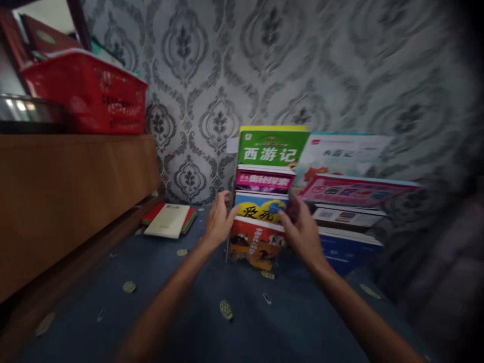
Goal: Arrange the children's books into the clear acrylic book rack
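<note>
Several books stand in a stepped row in front of me. A yellow-and-blue book (251, 206) is between my two hands. My left hand (219, 219) is at its left edge, fingers apart, the thumb tip against the edge. At the right edge, my right hand (304, 232) has its thumb over the cover and its fingers at the side, partly hidden. In front stands an orange-red book (257, 242). Behind are a purple-pink book (264, 180) and a taller green book (272, 146).
To the right stand a white book (340, 151), a pink book (355, 192) and blue books (340, 252). A cream booklet (168, 221) lies on other books at left. A red basket (86, 91) sits on a wooden cabinet (75, 201). Patterned wallpaper (189, 101) is behind.
</note>
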{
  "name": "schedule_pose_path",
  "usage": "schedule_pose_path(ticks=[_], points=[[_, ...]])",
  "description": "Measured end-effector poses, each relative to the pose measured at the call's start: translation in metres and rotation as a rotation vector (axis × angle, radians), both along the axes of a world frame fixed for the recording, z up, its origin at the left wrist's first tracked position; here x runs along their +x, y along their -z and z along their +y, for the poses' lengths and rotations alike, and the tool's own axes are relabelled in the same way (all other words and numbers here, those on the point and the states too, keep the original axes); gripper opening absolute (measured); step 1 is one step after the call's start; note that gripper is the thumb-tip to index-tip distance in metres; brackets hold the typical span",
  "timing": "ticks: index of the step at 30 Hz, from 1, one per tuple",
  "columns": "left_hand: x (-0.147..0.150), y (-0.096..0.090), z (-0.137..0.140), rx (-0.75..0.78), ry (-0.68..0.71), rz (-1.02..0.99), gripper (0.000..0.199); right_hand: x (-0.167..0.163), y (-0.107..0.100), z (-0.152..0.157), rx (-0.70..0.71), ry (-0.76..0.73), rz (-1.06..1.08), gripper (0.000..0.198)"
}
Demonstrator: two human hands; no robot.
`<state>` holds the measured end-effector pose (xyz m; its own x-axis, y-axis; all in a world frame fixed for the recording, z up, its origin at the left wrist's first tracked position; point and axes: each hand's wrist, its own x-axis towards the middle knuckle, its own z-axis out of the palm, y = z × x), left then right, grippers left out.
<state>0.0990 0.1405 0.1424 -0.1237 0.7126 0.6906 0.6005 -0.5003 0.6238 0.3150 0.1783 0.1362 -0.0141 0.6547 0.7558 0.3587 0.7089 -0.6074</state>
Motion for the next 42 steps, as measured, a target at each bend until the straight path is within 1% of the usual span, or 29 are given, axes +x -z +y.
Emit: schedule_pose_path(ticks=[1,3,5,6,7,9,11,13,16,19,21,24,29,34,39,42], points=[[-0.007,0.009,-0.004,-0.01,-0.035,0.016,0.037,-0.002,0.0,-0.012,0.044,0.075,-0.026,0.062],[-0.024,0.029,-0.012,-0.056,-0.13,0.098,0.033,-0.007,0.004,-0.04,0.141,0.149,-0.082,0.056],[-0.048,0.051,-0.02,-0.141,-0.256,0.254,0.031,-0.017,0.017,-0.071,0.25,0.136,-0.118,0.046],[-0.061,0.061,-0.022,-0.197,-0.329,0.346,0.032,-0.024,0.027,-0.085,0.295,0.087,-0.14,0.043],[-0.075,0.071,-0.025,-0.257,-0.402,0.436,0.036,-0.032,0.039,-0.097,0.332,0.005,-0.188,0.042],[-0.102,0.087,-0.028,-0.378,-0.54,0.581,0.047,-0.05,0.067,-0.113,0.327,-0.193,-0.317,0.04],[-0.127,0.101,-0.031,-0.489,-0.64,0.679,0.058,-0.069,0.093,-0.12,0.25,-0.354,-0.412,0.038],[-0.147,0.113,-0.033,-0.572,-0.678,0.739,0.061,-0.088,0.114,-0.121,0.137,-0.456,-0.443,0.035],[-0.165,0.127,-0.035,-0.611,-0.684,0.792,0.051,-0.111,0.139,-0.117,-0.035,-0.52,-0.403,0.031],[-0.171,0.134,-0.034,-0.604,-0.703,0.829,0.048,-0.122,0.154,-0.111,-0.143,-0.541,-0.337,0.028],[-0.171,0.135,-0.032,-0.602,-0.715,0.85,0.05,-0.122,0.16,-0.108,-0.179,-0.555,-0.314,0.027],[-0.171,0.132,-0.032,-0.596,-0.709,0.886,0.052,-0.118,0.162,-0.105,-0.211,-0.559,-0.307,0.027],[-0.165,0.129,-0.047,-0.594,-0.665,0.93,0.051,-0.117,0.161,-0.108,-0.229,-0.55,-0.3,0.028],[-0.15,0.135,-0.08,-0.601,-0.585,0.983,0.049,-0.117,0.159,-0.11,-0.212,-0.544,-0.311,0.026],[-0.135,0.141,-0.122,-0.621,-0.498,1.064,0.05,-0.114,0.151,-0.113,-0.169,-0.529,-0.365,0.027],[-0.127,0.146,-0.15,-0.599,-0.437,1.1,0.054,-0.113,0.149,-0.118,-0.119,-0.518,-0.407,0.03]])
